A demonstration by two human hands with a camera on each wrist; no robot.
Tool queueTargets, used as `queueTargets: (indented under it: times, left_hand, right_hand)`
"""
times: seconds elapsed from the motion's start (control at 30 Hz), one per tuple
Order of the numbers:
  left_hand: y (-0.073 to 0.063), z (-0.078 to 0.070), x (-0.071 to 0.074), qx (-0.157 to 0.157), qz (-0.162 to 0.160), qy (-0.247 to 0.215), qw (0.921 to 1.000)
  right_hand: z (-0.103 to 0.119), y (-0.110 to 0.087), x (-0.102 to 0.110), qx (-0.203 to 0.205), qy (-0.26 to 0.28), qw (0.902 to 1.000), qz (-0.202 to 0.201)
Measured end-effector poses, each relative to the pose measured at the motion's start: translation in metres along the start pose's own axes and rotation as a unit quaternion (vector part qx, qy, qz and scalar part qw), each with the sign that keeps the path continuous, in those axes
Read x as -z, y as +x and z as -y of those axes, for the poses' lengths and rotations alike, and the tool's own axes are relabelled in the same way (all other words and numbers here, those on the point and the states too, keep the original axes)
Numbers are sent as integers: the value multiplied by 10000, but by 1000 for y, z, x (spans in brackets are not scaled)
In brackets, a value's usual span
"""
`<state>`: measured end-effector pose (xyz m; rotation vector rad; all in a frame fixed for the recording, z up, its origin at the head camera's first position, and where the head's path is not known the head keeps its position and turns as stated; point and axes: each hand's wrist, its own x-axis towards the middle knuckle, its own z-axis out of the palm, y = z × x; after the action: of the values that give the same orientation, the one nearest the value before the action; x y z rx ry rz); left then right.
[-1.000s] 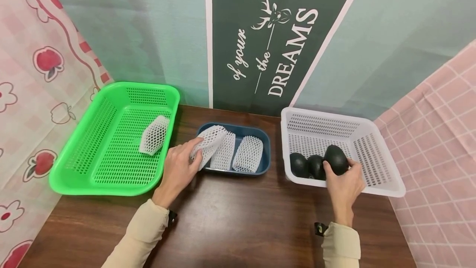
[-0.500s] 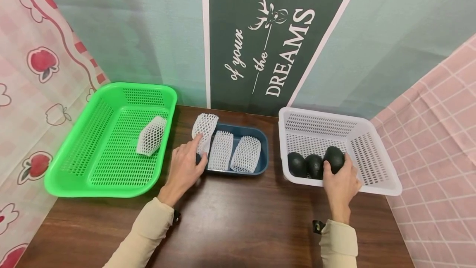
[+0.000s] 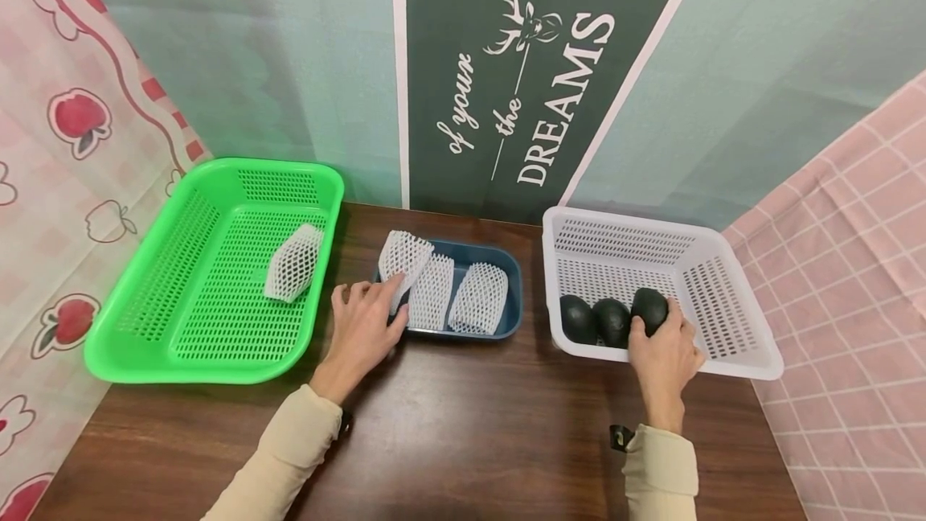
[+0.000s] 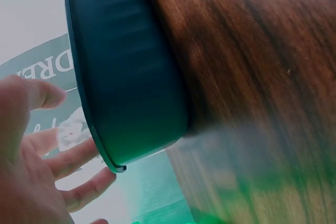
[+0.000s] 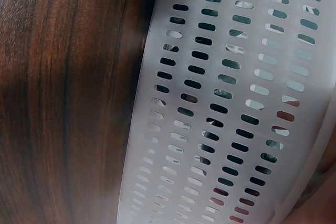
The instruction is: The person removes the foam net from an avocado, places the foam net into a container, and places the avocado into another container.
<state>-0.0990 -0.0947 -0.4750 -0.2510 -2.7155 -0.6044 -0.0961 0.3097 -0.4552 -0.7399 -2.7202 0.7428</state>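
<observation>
In the head view, my left hand [image 3: 365, 332] reaches over the left end of a dark blue tray [image 3: 512, 296], its fingertips at a white foam net sleeve [image 3: 405, 256]. That sleeve leans over a second foam sleeve [image 3: 434, 296]; a third foam sleeve [image 3: 479, 300] lies at the tray's right. The left wrist view has the hand's fingers [image 4: 79, 158] spread apart beside the tray's outer wall. My right hand [image 3: 664, 356] grips a dark avocado [image 3: 649, 309] inside the white basket [image 3: 738, 280], beside two other avocados, one at the far left [image 3: 578, 318].
To the left stands a green basket [image 3: 145, 280] with one foam-sleeved piece [image 3: 294, 264] in it. All three containers stand on a brown wooden table [image 3: 477, 424]. Curtains hang behind and at both sides. The white basket's slotted wall [image 5: 226, 98] fills much of the right wrist view.
The left hand has let the foam sleeve down at the tray's left end, after lifting it upright, and its fingers have spread. The right hand has lowered the avocado slightly towards the others.
</observation>
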Motion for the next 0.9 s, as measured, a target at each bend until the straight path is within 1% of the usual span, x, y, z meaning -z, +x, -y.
queueTargets:
  times: [0.17, 0.3, 0.5, 0.6, 0.73, 0.9]
  left_hand:
    - [-1, -1, -1, -86, -9, 267, 9996]
    - [-2, -2, -1, -191, -61, 286, 9994]
    - [-2, 1, -1, -330, -261, 279, 9987]
    - [-3, 3, 1, -346, -304, 209, 9987]
    - [-3, 4, 7, -241, -166, 79, 9995]
    - [-1, 8, 22, 8, 111, -35, 9999]
  right_hand:
    - [0, 0, 0, -17, -172, 9997, 176]
    - [0, 1, 0, 6, -295, 9992, 280]
    - [0, 3, 2, 44, -355, 9990, 250]
    - [0, 3, 2, 14, -340, 9991, 268]
    - [0, 3, 1, -20, -270, 9993, 252]
    - [0, 3, 0, -27, -251, 9995, 211]
